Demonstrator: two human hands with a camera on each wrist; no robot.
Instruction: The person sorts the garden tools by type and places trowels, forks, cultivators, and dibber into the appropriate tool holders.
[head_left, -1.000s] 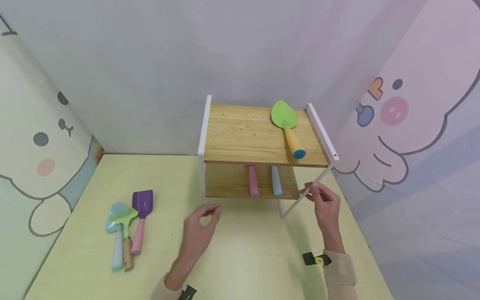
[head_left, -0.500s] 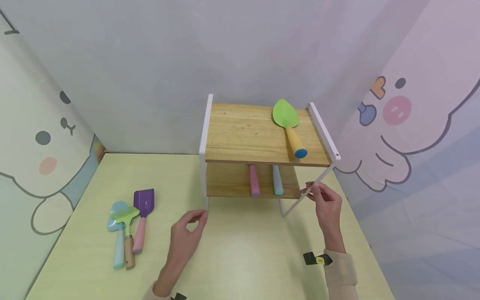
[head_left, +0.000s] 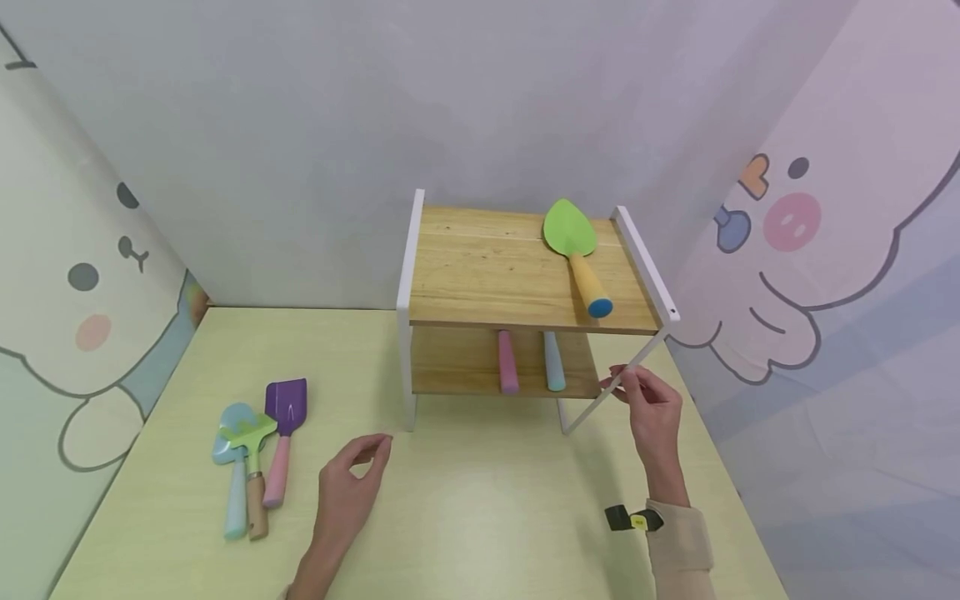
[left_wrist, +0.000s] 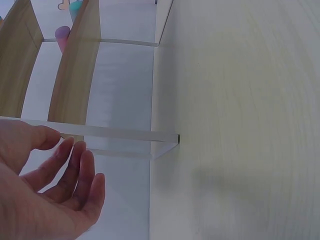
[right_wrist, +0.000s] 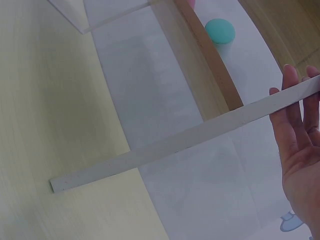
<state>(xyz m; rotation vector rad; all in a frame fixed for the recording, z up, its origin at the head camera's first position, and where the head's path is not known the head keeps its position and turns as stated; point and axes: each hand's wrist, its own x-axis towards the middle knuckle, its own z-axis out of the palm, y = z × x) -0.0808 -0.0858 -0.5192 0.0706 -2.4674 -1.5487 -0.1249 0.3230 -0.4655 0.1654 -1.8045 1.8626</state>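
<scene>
A two-tier wooden shelf (head_left: 480, 275) with white metal side frames stands on the table. My right hand (head_left: 652, 412) is at its right side and holds the slanted white front leg (right_wrist: 185, 137), with fingers behind the bar in the right wrist view. My left hand (head_left: 348, 487) hovers left of the shelf's left leg, thumb and fingers loosely bent toward each other with nothing between them. On the top tier lies a green trowel (head_left: 570, 229) with a yellow handle. A pink handle (head_left: 507, 362) and a light-blue handle (head_left: 554, 362) stick out from the lower tier; their heads are hidden.
On the left of the table (head_left: 465, 525) lie a purple shovel (head_left: 287, 406) with a pink handle, a green garden rake (head_left: 255, 433) with a brown handle, and a light-blue trowel (head_left: 236, 492) partly beneath the rake. Curtains with cartoon animals hang behind and at both sides.
My left hand has drawn away from the shelf's left front leg, down and to the left. The right hand stays at the right leg. Shelf and tools have not moved.
</scene>
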